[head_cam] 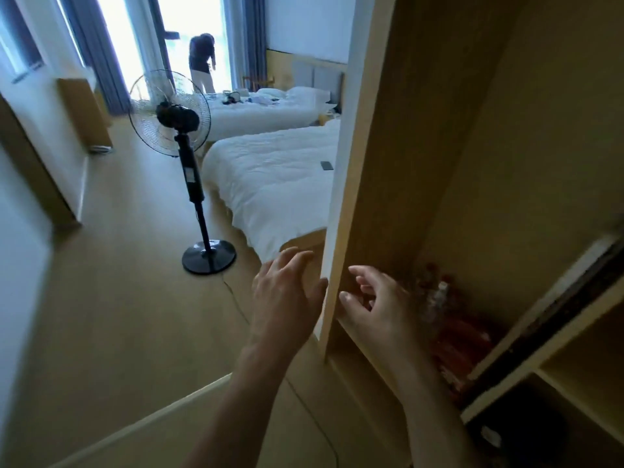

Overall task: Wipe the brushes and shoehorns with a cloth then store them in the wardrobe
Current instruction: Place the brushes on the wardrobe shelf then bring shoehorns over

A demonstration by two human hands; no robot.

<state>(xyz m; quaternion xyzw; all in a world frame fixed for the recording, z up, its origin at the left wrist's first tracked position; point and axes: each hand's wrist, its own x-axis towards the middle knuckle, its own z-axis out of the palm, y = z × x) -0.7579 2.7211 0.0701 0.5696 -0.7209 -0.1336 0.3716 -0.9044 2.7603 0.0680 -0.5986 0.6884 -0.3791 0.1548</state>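
The wooden wardrobe fills the right half of the view, its inside open toward me. My left hand hovers with spread fingers just left of the wardrobe's side panel, holding nothing. My right hand reaches into the compartment, fingers loosely bent and empty. Blurred reddish-brown objects lie on the compartment floor beyond my right hand; I cannot tell what they are. No cloth is in view.
A black standing fan stands on the wood floor with its cord trailing toward me. Two white beds lie behind it. A person stands at the bright window. Shelf compartments sit at the lower right.
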